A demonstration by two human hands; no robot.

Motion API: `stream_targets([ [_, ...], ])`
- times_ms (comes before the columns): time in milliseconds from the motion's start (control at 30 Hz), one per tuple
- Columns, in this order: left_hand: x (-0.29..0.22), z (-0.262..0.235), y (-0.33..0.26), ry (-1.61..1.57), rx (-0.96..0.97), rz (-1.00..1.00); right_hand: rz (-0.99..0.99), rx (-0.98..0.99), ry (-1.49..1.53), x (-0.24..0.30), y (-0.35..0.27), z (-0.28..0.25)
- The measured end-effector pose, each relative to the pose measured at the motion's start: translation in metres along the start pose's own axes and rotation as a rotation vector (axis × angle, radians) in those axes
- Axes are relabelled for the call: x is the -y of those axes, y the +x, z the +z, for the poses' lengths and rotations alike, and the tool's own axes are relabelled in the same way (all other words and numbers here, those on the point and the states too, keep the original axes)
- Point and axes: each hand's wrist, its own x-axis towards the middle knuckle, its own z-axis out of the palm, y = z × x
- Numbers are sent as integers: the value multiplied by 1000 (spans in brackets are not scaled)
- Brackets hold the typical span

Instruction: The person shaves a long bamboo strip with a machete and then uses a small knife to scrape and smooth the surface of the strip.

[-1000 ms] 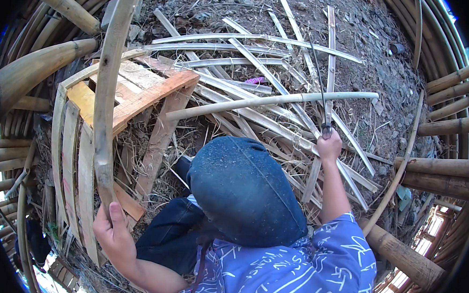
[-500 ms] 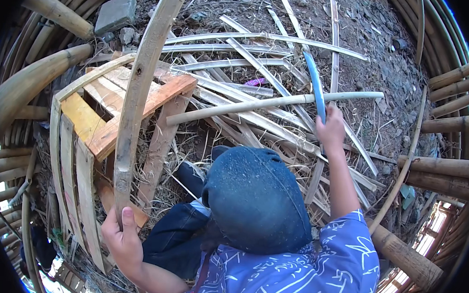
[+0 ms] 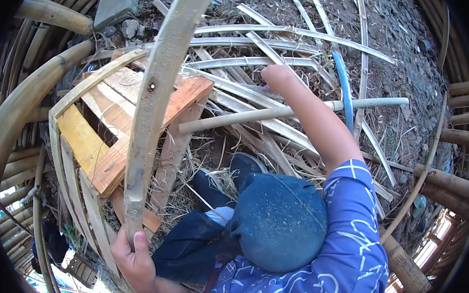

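Near the lower left, my left hand (image 3: 133,258) grips the bottom end of a long, wide bamboo slat (image 3: 157,99), thumb up along it. The slat stands tall across the view, in front of a wooden stool-like frame. My right hand (image 3: 275,76) reaches forward over the pile of split bamboo strips (image 3: 250,64). Its fingers are hidden, and a sliver of something pink-purple (image 3: 266,87) shows at its edge. To the right of that hand, a narrow, slightly curved blue blade-like piece (image 3: 344,89) lies across a round pole (image 3: 295,111), its lower end near my forearm.
The wooden frame (image 3: 100,186) with orange-brown and yellow boards stands at left. Thick bamboo poles (image 3: 28,96) wall both sides. A grey block (image 3: 117,5) lies far left. Dry shavings litter the dirt around my shoe (image 3: 246,166).
My right hand has let go of the blue piece and moved forward and left over the strips. My left hand still holds the slat. The view has shifted slightly.
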Motion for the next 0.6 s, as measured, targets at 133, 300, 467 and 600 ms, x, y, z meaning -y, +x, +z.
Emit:
stream_targets([
  [133,-21,13,12,17,25,-103,24,58,-93,0,12,11],
  [300,-32,6,9,125,70,-58,-9,58,-172,9,16,3],
  [467,-36,0,-2,178,88,10,-35,93,-170,-3,3,5],
  [600,-47,-7,-11,248,53,-2,36,141,-164,5,12,9],
])
